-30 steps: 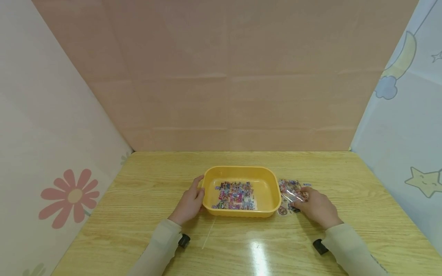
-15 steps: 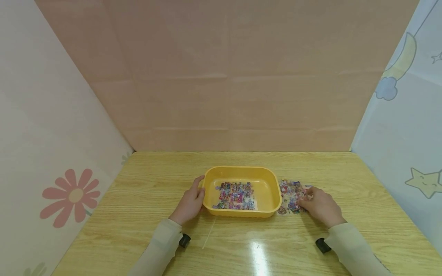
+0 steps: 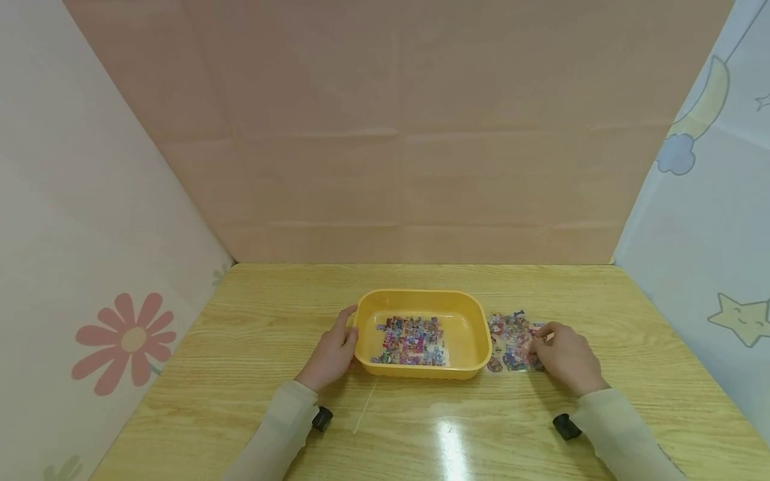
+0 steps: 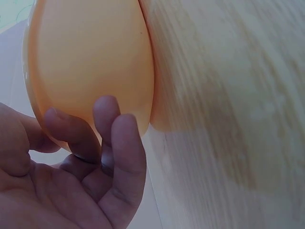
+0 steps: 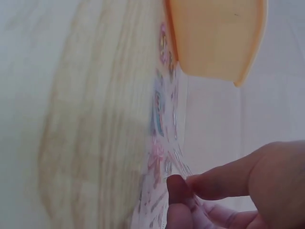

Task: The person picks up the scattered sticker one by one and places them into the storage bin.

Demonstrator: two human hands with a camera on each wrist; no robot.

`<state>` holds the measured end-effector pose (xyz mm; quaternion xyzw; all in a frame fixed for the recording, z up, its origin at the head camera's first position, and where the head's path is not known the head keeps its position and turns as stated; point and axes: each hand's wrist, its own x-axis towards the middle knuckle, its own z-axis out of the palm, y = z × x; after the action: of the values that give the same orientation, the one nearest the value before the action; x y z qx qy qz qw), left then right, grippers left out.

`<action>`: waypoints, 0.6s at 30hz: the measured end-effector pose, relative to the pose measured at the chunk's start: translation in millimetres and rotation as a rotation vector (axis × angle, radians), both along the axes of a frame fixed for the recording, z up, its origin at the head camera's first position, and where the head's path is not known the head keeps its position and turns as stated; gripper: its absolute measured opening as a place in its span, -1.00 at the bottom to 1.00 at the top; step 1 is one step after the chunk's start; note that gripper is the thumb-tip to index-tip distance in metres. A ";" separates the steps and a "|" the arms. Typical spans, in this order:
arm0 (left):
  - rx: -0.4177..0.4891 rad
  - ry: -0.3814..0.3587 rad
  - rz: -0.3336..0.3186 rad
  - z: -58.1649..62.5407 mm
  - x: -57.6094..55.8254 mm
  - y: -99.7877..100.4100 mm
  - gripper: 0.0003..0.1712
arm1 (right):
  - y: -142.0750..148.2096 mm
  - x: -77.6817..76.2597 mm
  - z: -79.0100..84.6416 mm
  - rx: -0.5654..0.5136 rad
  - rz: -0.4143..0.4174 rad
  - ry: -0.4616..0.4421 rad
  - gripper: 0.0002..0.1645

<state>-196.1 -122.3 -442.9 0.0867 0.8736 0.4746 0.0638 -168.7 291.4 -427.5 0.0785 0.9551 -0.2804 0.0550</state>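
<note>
Farthest out to the left of both hands, a red flower (image 3: pixel 131 339) is printed on the pale side wall (image 3: pixel 60 200).

The left hand (image 3: pixel 329 354) sits at the near-left end of a yellow tray (image 3: pixel 464 339). Its fingers are bent up against the tray's outer end, with the thumb by the rim, so it has hold of that end; the wrist view shows gaps between some of the fingers. A black band (image 3: pixel 322 419) is at that wrist, below the hand.

The tray lies flat on the bench (image 3: pixel 271 300), directly to the right of the left hand and between the two hands. Inside it, nearer the left hand than the right, a colourful printed sheet (image 3: pixel 414 342) rests on the tray's floor.

Right of the tray, a clear sheet (image 3: pixel 510 342) with bright printed figures lies on the bench, just left of the right hand (image 3: pixel 568 357). It reaches close to the tray's side; whether they touch, I cannot tell. The right hand is nearly closed, its thumb and fingertips pinching the sheet's right-hand part, which in the wrist view rises a little from the bench into the fingers.

Beyond the right hand, up and to the right, a yellow star (image 3: pixel 742 319) is printed on the other side wall (image 3: pixel 692 234).
</note>
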 end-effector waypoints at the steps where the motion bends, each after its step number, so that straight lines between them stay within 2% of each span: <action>1: 0.000 -0.001 0.001 0.2 0.0 0.0 -0.42 | 0.5 0.0 0.2 -0.005 -0.002 0.006 -0.55; 18: -0.010 -0.006 0.004 -0.3 -0.4 -0.1 -0.42 | 5.8 4.4 11.4 -0.107 -0.030 0.100 -0.56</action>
<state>-196.5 -122.4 -443.1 0.0836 0.8760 0.4705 0.0658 -164.4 297.3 -416.2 0.0758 0.9389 -0.3356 0.0071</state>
